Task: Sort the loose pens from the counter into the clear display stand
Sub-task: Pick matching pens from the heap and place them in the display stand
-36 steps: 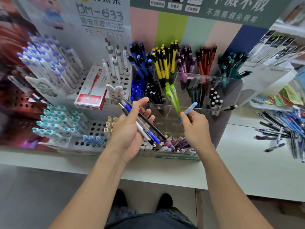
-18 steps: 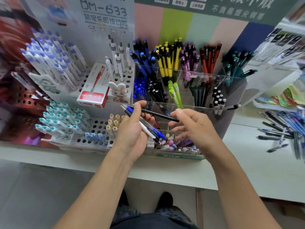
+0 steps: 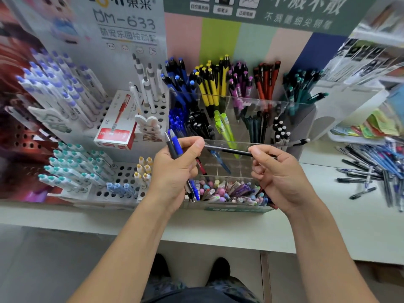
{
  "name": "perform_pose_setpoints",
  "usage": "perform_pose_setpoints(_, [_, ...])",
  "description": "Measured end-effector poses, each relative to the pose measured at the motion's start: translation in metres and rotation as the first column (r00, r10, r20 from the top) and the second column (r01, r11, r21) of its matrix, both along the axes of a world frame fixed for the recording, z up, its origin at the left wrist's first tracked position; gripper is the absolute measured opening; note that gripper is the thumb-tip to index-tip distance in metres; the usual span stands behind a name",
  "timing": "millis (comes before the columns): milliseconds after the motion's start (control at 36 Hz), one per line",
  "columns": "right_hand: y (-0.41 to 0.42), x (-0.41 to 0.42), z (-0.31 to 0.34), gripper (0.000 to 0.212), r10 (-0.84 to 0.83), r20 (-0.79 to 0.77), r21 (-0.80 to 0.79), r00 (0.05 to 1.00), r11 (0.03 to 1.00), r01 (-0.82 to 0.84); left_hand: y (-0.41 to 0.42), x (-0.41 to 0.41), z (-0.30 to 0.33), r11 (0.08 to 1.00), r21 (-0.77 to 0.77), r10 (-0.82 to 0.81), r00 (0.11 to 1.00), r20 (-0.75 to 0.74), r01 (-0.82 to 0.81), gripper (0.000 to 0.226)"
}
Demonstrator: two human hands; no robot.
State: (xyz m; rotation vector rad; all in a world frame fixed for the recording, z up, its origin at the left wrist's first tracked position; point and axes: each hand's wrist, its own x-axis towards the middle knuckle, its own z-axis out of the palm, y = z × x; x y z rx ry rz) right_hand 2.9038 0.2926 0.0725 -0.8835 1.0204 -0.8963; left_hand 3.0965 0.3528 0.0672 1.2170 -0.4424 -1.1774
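before the clear plastic stand, left hand grips a bundle of pens; right hand pinches a slim black pen level between both; loose pens litter the white worktop.

Both hands on one black pen, right in front of the clear display stand

Left hand grips a bundle of pens and pinches the black pen; right hand pinches its other end. Loose pens lie on the counter right of the stand.
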Motion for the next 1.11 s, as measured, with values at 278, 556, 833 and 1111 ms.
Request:
perform_pose_setpoints(278, [-0.011,0.016,0.027,0.026,-0.069,-0.012,-0.252,0.998,0.966,0.064,0.004,0.010,0.007,0.999,-0.035,-0.010,0.961,-0.275,0.001,0.031])
perform_pose_setpoints(556, [-0.016,0.002,0.049,0.015,-0.273,-0.140,-0.584,0.952,0.799,0.143,-0.001,0.018,0.021,0.998,-0.030,0.065,0.995,0.079,-0.063,0.048])
perform_pose_setpoints(833, [-0.006,0.012,0.055,0.016,-0.136,-0.241,-0.573,0.961,0.819,-0.028,-0.001,0.019,0.027,0.951,-0.150,0.234,0.948,-0.215,-0.269,0.039])
perform_pose_setpoints(1111, [-0.028,0.045,0.047,0.019,-0.307,-0.456,-0.765,0.835,0.614,-0.193,0.008,0.041,0.017,0.905,-0.141,0.364,0.902,-0.231,-0.402,0.024])
